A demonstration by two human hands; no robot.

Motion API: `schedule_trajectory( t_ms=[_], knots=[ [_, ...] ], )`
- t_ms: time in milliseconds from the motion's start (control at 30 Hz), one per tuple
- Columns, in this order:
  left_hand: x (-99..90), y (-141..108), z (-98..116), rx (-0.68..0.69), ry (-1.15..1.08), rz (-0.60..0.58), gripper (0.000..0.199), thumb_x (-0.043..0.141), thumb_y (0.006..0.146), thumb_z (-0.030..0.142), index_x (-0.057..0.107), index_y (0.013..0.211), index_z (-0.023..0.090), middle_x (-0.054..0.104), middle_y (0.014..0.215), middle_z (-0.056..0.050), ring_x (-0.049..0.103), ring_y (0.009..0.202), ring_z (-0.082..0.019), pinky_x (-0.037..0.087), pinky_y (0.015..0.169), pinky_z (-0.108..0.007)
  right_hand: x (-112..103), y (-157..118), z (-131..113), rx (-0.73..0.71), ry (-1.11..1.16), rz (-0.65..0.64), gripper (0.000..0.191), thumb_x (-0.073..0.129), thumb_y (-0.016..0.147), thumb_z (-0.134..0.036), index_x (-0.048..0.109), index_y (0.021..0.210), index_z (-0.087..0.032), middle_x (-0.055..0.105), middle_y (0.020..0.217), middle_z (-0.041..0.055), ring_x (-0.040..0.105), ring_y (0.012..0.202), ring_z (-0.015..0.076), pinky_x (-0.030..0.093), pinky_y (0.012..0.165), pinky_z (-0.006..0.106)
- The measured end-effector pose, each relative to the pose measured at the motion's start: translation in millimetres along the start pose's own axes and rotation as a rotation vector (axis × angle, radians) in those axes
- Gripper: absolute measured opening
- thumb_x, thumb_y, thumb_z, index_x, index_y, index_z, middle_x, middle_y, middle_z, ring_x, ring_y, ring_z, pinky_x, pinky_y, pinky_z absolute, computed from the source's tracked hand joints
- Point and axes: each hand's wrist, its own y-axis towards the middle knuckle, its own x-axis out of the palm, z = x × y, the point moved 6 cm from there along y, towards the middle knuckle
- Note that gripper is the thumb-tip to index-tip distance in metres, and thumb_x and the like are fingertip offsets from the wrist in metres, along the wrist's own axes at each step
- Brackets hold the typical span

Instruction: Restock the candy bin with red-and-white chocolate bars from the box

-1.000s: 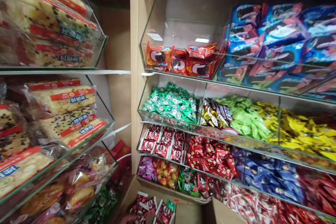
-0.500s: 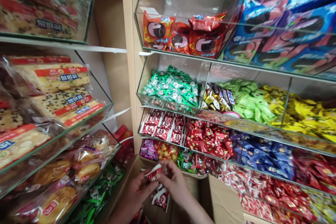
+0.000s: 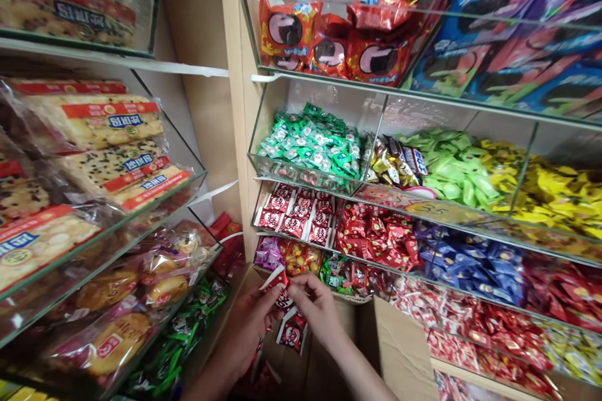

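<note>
Both hands hold a strip of small red-and-white candy packets over an open cardboard box. My left hand pinches the upper packet from the left. My right hand has thumb and fingers closed on the same strip from the right. A lower packet hangs below the fingers. Several more red packets lie in the shadowed bottom of the box. Matching red-and-white packets lie in neat rows in the clear shelf bin just beyond the hands.
Clear bins hold green-wrapped sweets, red-wrapped sweets, blue-wrapped sweets and yellow-wrapped sweets. Orange cake packs sit higher. Packaged crackers and round buns fill shelves on the left. Glass shelf edges jut out on both sides.
The view has tilted down slightly, so the shelves sit higher in it. Both hands have shifted up a little with the packets, and the fingers are drawn closer together on the strip.
</note>
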Motion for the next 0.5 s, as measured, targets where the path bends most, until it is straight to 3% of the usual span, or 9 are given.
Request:
schedule_trajectory(
  t_ms=[67, 167, 367, 500],
  knots=[
    [-2.1, 0.0, -0.6, 0.018, 0.049, 0.026, 0.031, 0.07, 0.06, 0.037, 0.066, 0.084, 0.018, 0.066, 0.069, 0.0, 0.057, 0.061, -0.012, 0.045, 0.055, -0.021, 0.4, -3.3, 1.1, -0.031, -0.075, -0.012, 0.02, 0.063, 0.069, -0.034, 0.059, 0.079, -0.018, 0.056, 0.074, 0.0003, 0.05, 0.07, 0.0134, 0.038, 0.065, 0.025],
    [-7.6, 1.3, -0.1, 0.08, 0.208, 0.032, 0.034, 0.069, 0.06, 0.039, 0.064, 0.085, 0.017, 0.065, 0.068, 0.001, 0.056, 0.059, -0.012, 0.044, 0.054, -0.021, -0.5, -6.9, 8.2, 0.014, -0.074, 0.003, 0.018, 0.065, 0.068, -0.034, 0.059, 0.071, -0.017, 0.055, 0.066, -0.0007, 0.048, 0.064, 0.0128, 0.038, 0.062, 0.024],
    [-17.3, 5.2, -6.5, 0.082, 0.282, -0.002, 0.028, 0.065, 0.066, 0.038, 0.064, 0.083, 0.017, 0.066, 0.068, 0.0, 0.057, 0.061, -0.014, 0.045, 0.055, -0.022, 7.8, -10.2, 23.8, 0.242, 0.292, -0.033, 0.028, 0.072, 0.058, -0.038, 0.056, 0.066, -0.016, 0.059, 0.059, -0.0021, 0.049, 0.051, 0.0097, 0.038, 0.053, 0.022],
    [-23.6, 7.7, -11.8, 0.058, 0.195, 0.05, 0.028, 0.066, 0.065, 0.039, 0.063, 0.083, 0.017, 0.068, 0.071, -0.001, 0.06, 0.066, -0.017, 0.047, 0.059, -0.025, 9.6, -9.8, 19.3, 0.15, 0.222, -0.062, 0.029, 0.071, 0.061, -0.034, 0.058, 0.08, -0.017, 0.063, 0.077, 0.0001, 0.056, 0.071, 0.0133, 0.042, 0.067, 0.024]
  ],
)
